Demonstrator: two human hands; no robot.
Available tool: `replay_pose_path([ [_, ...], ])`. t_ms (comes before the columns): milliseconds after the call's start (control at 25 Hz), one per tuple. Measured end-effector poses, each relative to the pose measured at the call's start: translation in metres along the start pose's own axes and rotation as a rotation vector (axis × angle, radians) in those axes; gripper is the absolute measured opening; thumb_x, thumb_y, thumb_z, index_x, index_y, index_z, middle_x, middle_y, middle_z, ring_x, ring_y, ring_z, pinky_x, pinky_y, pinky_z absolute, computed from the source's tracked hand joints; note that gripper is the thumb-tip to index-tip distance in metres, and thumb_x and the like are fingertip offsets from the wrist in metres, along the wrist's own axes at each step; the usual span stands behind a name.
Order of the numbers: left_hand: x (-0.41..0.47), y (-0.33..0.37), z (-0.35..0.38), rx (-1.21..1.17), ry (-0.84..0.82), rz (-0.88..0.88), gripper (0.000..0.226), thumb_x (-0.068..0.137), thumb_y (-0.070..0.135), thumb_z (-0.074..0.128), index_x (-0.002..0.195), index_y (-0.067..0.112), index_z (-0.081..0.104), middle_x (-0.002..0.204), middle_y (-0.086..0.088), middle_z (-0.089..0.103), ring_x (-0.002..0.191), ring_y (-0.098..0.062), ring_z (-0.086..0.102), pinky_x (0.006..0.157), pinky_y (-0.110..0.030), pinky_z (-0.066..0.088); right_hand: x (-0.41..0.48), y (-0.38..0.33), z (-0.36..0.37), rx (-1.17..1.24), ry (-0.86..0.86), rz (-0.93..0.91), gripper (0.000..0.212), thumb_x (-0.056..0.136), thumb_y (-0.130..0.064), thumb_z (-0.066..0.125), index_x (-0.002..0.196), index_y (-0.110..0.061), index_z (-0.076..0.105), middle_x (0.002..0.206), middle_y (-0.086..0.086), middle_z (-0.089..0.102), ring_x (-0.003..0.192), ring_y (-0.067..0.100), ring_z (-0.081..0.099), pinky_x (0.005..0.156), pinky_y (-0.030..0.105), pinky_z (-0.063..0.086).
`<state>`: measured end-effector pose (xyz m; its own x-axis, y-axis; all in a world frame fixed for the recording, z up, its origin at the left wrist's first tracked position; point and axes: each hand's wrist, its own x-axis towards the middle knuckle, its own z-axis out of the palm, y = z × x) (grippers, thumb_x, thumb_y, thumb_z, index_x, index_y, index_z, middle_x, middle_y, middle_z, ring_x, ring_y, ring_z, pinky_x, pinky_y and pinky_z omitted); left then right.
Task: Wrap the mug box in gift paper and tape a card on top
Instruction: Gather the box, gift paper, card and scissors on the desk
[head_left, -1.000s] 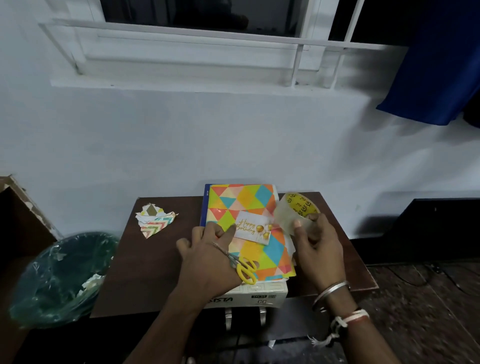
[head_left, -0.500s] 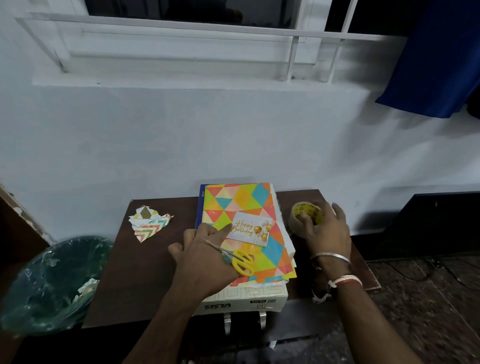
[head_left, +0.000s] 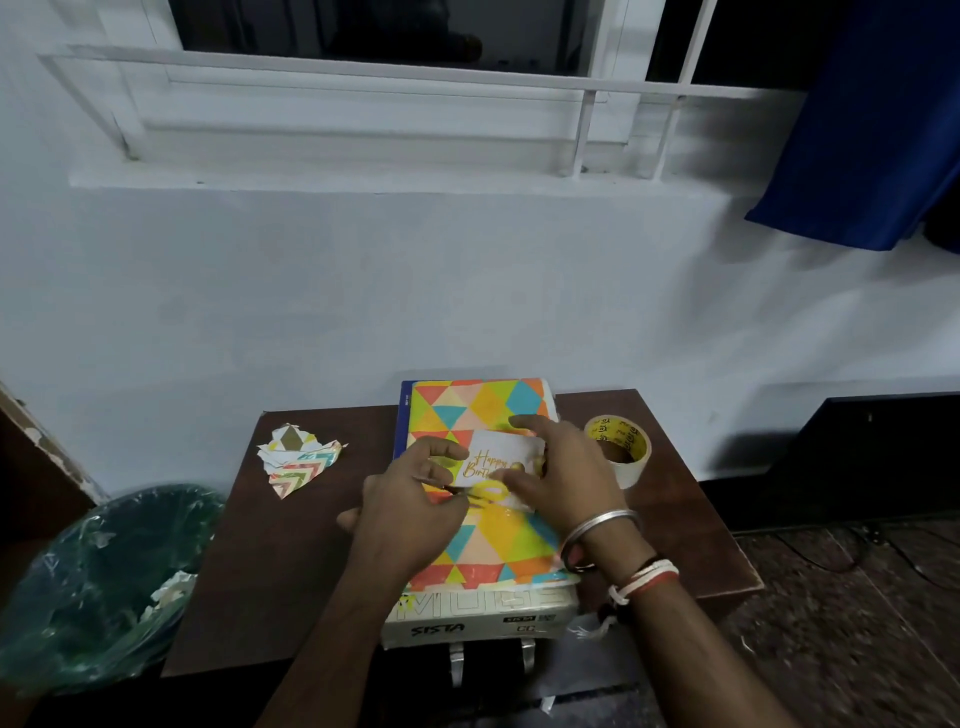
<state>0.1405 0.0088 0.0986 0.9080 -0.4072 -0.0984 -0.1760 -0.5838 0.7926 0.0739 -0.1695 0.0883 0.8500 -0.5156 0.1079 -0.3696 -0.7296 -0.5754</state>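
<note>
A: Box status?
B: Box mid-table, paper over its top, card on that. My right hand lies flat on card, fingers spread. My left hand seems to pinch card's left edge, blurry. Tape just right of box, scraps left.

Table: dark brown wood, back edge against the wall.
Centre: box, lengthwise from back edge to front edge; white near end printed "SISTA"; top covered in triangle-pattern paper.
Right rear: tape, just beside the box.
Left rear: paper scraps, one heap, apart from the box.
</note>
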Motion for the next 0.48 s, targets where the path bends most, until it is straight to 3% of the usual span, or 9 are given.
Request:
replay_pose_path([
  [120,0.001,0.005,0.002,-0.048,0.079,-0.008,0.018,0.089,0.022,0.068,0.086,0.040,0.068,0.090,0.025,0.069,0.095,-0.003,0.055,0.081,-0.038,0.026,0.007,0.012,0.008,0.402,0.166,0.140,0.006,0.090,-0.028,0.077,0.096,-0.027,0.077,0.070,-0.007,0.062,0.061,0.004,0.060,0.066,0.027,0.046],
  [240,-0.002,0.006,0.004,0.032,0.093,0.008,0.016,0.092,0.023,0.066,0.083,0.035,0.070,0.087,0.026,0.066,0.088,0.002,0.052,0.079,-0.035,0.025,0.008,0.017,0.007,0.635,0.274,0.194,0.007,0.097,-0.024,0.070,0.091,-0.025,0.074,0.065,0.004,0.067,0.058,0.009,0.064,0.063,0.032,0.052],
  [320,-0.003,0.006,0.004,0.079,0.080,0.027,0.015,0.094,0.022,0.066,0.088,0.034,0.072,0.089,0.026,0.064,0.083,0.007,0.048,0.074,-0.030,0.026,0.007,0.017,0.004,0.637,0.325,0.156,0.009,0.100,-0.026,0.065,0.096,-0.023,0.073,0.071,0.007,0.071,0.064,0.016,0.068,0.062,0.032,0.055],
  [400,-0.002,0.006,0.004,0.065,0.063,0.025,0.016,0.094,0.019,0.065,0.091,0.034,0.072,0.092,0.025,0.065,0.083,0.006,0.050,0.070,-0.023,0.029,0.010,0.023,0.002,0.661,0.410,0.172,0.010,0.100,-0.022,0.064,0.094,-0.020,0.072,0.075,0.009,0.071,0.062,0.009,0.064,0.061,0.028,0.054],
  [480,0.001,0.003,0.002,0.029,0.084,0.023,0.021,0.091,0.016,0.067,0.093,0.037,0.066,0.092,0.025,0.067,0.088,0.000,0.057,0.084,-0.032,0.043,0.016,0.035,-0.002,0.775,0.525,0.283,0.010,0.096,-0.021,0.066,0.090,-0.025,0.073,0.078,0.005,0.071,0.066,0.012,0.067,0.069,0.036,0.061],
])
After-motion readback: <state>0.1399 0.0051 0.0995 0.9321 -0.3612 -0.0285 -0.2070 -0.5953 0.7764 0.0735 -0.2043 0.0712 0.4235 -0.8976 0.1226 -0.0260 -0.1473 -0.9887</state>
